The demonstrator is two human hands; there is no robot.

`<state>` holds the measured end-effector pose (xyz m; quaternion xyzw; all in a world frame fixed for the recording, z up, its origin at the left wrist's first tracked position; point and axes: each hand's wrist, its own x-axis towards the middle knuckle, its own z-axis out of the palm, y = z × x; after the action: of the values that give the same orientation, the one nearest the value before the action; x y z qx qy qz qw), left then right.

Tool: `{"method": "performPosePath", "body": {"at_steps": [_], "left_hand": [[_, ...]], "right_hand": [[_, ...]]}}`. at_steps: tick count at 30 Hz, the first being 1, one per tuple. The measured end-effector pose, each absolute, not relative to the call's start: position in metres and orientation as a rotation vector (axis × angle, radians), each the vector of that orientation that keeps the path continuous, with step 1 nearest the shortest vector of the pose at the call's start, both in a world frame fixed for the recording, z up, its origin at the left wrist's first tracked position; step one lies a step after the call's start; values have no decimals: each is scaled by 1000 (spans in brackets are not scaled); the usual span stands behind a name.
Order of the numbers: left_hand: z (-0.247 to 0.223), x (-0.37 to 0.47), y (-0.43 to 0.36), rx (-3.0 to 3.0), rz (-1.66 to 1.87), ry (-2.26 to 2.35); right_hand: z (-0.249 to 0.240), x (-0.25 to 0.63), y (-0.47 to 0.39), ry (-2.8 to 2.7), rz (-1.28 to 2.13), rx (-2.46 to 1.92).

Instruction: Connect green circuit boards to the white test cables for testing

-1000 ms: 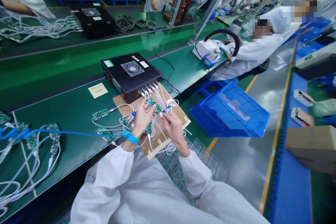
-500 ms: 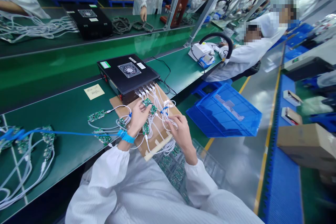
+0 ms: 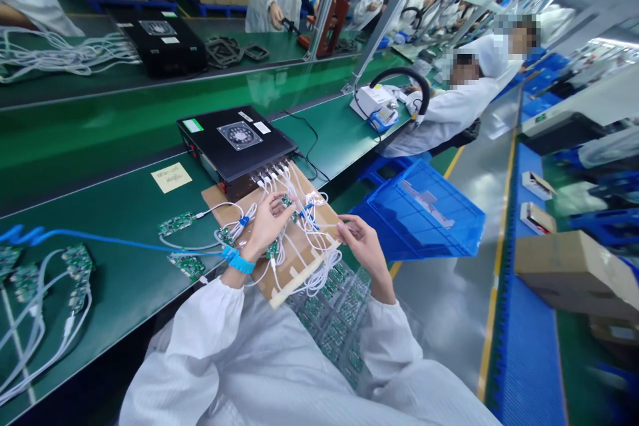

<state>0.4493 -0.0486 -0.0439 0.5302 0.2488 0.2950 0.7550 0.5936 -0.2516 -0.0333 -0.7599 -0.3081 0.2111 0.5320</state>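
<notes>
My left hand, with a blue wrist strap, is closed on a small green circuit board above a cardboard sheet. Its fingers cover part of the board. Right of the sheet, my right hand pinches the end of a white cable between thumb and fingertips. Several white cables run from the front sockets of a black box with a fan. Another circuit board lies on the sheet below my left hand, and a coil of white cable hangs at its near edge.
On the green bench lie more circuit boards and a yellow note. A coiled blue cord stretches to my wrist strap. Trays of boards sit below the bench edge, near a blue crate. Co-workers stand and sit beyond.
My right hand has moved right, away from the cable bundle, drawing the white cable with it. My left hand has turned the board slightly. The view has shifted a little.
</notes>
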Motion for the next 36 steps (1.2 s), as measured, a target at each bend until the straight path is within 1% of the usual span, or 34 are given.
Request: {"method": "performPosePath", "body": {"at_steps": [4, 7, 10, 14, 15, 21, 28, 36], "left_hand": [[-38, 449, -50, 1027, 563, 507], [-35, 448, -51, 932, 522, 467], [-35, 449, -51, 863, 511, 450], [-35, 451, -52, 823, 508, 478], [-34, 451, -52, 822, 506, 483], [-35, 453, -54, 808, 479, 503], [-37, 456, -55, 789, 472, 512], [-39, 454, -54, 780, 482, 533]], "right_hand": [[-29, 584, -208, -591, 697, -1506], [-37, 578, -178, -544, 734, -1442], [-45, 573, -159, -621, 582, -1506], [-45, 568, -153, -832, 225, -1664], [-44, 568, -153, -874, 178, -1681], [-41, 567, -152, -882, 357, -1555], [-44, 569, -149, -841, 382, -1516], [-44, 574, -149, -950, 366, -1519]]}}
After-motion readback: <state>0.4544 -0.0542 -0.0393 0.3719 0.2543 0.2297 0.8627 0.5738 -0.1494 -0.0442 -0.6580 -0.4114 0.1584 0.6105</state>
